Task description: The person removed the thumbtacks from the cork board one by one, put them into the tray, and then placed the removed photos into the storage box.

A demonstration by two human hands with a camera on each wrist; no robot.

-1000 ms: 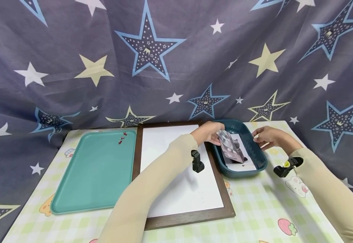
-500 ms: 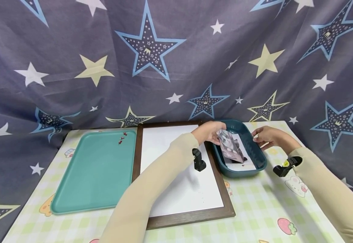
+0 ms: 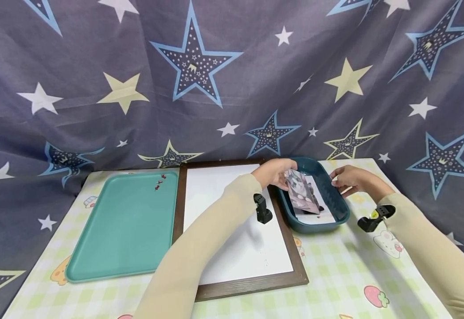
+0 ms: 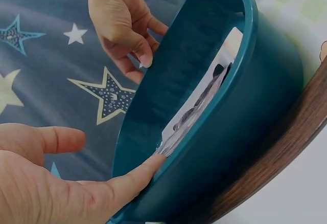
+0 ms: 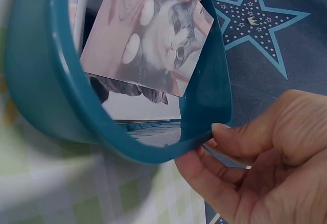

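A dark teal plastic basin (image 3: 315, 228) stands on the right of the table with printed photos in it. My left hand (image 3: 276, 173) reaches over its left side, fingertips at the upper edge of a pinkish cat photo (image 3: 300, 195). This photo lies tilted over another, white-backed photo (image 3: 327, 217). In the left wrist view the left thumb (image 4: 64, 139) stands apart from the straight index finger, which touches the photo's edge at the rim. On the far right side, my right hand (image 5: 255, 168) pinches the basin's rim between thumb and fingers.
Against the basin's left side lies a brown wooden frame (image 3: 251, 283) with a white panel (image 3: 235, 257). Farther left is a flat green tray (image 3: 124, 230), with a few small red pins (image 3: 159, 182) near its back right corner. A star-patterned curtain (image 3: 232, 88) hangs behind the checked tablecloth (image 3: 335, 274).
The head view has shifted very slightly. Both hands, the photos and the basin stay nearly where they were.
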